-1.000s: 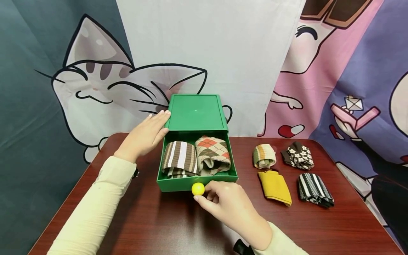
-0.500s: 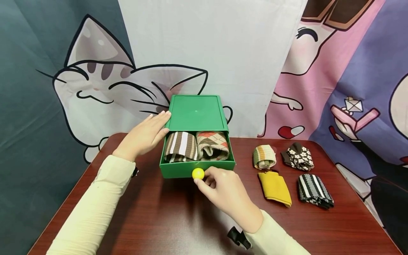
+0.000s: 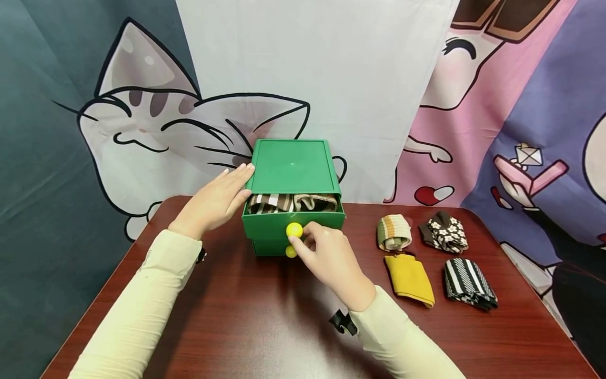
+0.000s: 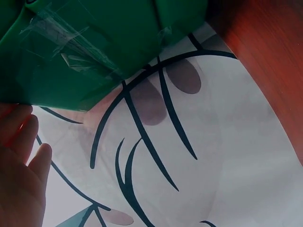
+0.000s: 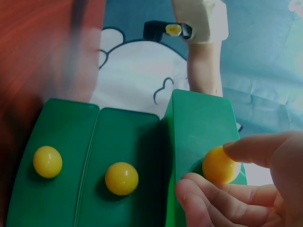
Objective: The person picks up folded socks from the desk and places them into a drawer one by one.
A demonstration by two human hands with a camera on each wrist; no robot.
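Observation:
A small green chest of drawers (image 3: 292, 166) stands at the back of the table. Its top drawer (image 3: 265, 226) is pulled partway out. Inside lie a folded brown striped sock (image 3: 272, 203) and an argyle sock (image 3: 314, 202), both partly hidden under the chest's top. My right hand (image 3: 329, 252) pinches the round yellow knob (image 5: 220, 165) on that drawer's front. Straight-fingered, my left hand (image 3: 213, 202) rests against the upper left side of the chest. Two lower drawers with yellow knobs (image 5: 121, 178) sit closed in the right wrist view.
Right of the chest on the brown table (image 3: 227, 326) lie a rolled striped sock (image 3: 394, 231), a floral sock (image 3: 444, 232), a folded yellow sock (image 3: 409, 279) and a black-and-white sock (image 3: 470, 283). A cartoon-printed curtain (image 3: 369, 105) hangs close behind.
My right hand has moved away from me, pushing the top drawer inward, so less of the two socks shows and a lower knob has come into view. My left hand has stayed put.

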